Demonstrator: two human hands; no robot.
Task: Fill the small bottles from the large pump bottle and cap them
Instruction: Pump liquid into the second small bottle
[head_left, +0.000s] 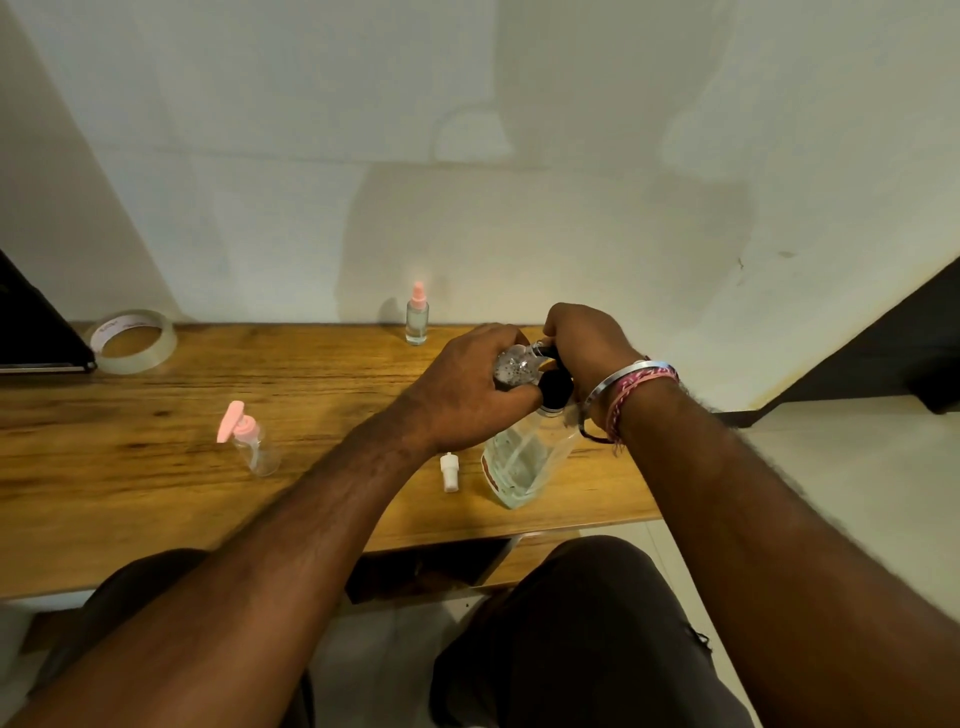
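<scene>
The large clear pump bottle stands near the table's front right, its black pump head under my right hand, which curls over the pump top. My left hand grips a small clear bottle with bubbly liquid, held at the pump's spout. A loose white cap lies on the wood just left of the large bottle. A small bottle with a pink pump top stands at mid left. Another small bottle with a pink spray top stands by the wall.
A roll of clear tape lies at the back left beside a dark flat object. The wooden table ends at its right edge just past the large bottle. My knees are below the front edge.
</scene>
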